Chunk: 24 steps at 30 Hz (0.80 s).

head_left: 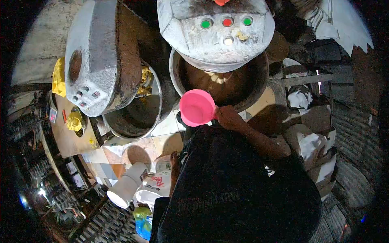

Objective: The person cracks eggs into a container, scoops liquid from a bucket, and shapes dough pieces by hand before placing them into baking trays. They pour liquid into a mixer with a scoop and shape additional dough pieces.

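Observation:
My right hand (230, 118) is closed on the handle of a pink plastic mug (196, 108). Its mouth faces up toward me, and only pink shows inside. The mug is at the near left rim of a large metal mixer bowl (175, 73). Inside that bowl, a pale shape (219, 77) shows under the white mixer head (219, 44), which carries green and red buttons. Down at my left side, my left hand (175, 158) hangs beside a white printed sack (156, 185); its fingers are small and dark, so their pose is unclear.
A second mixer (95, 81) with its own metal bowl (156, 117) stands to the left. A white bucket (126, 184) lies tilted on the tiled floor. Yellow plastic (74, 121) rests on a wooden board (67, 139). Open sacks (312, 146) stand at right.

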### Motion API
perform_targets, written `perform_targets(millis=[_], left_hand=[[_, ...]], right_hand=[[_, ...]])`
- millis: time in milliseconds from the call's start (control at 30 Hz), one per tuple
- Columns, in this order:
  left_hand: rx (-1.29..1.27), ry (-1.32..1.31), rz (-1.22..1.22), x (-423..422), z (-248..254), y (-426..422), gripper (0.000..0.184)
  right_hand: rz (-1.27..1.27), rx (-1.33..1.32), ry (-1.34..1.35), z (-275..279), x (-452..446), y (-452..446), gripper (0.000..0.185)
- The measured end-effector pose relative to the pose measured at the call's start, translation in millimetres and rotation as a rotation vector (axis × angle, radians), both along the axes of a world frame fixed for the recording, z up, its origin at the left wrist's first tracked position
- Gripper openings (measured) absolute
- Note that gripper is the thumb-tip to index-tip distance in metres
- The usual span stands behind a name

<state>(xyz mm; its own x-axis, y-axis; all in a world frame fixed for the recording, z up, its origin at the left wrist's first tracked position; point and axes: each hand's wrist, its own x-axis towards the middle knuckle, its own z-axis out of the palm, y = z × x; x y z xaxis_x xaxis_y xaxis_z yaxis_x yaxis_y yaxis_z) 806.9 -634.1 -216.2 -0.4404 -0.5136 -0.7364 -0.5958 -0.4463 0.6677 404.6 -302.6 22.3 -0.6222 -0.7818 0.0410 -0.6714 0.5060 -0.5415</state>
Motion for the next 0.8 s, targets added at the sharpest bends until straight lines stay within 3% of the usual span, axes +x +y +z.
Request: perform_targets(millis=[200,333,400,433,600,800], left_hand=[[-0.007,-0.005,-0.011,-4,5,1,0.034],[-0.017,-0.028,-0.026,-3,6,2,0.033],[-0.023,-0.047,-0.032,-4,6,-1,0.033],[-0.025,-0.059,-0.033,-4,6,-2,0.032],[-0.031,-0.088,-0.045,-3,6,-5,0.032],[-0.035,-0.111,-0.054,-3,6,-7,0.031]], right_hand=[[0.001,0.055,-0.160,1,-3,-3,0.030],[-0.024,-0.050,-0.052,11,-4,-1,0.032],[0.001,0.096,-0.346,12,-12,-6,0.033],[0.000,0.096,-0.347,11,-11,-6,0.033],[0.035,0.107,-0.045,2,-3,-1,0.026],[0.022,-0.047,-0.016,2,-6,-2,0.027]])
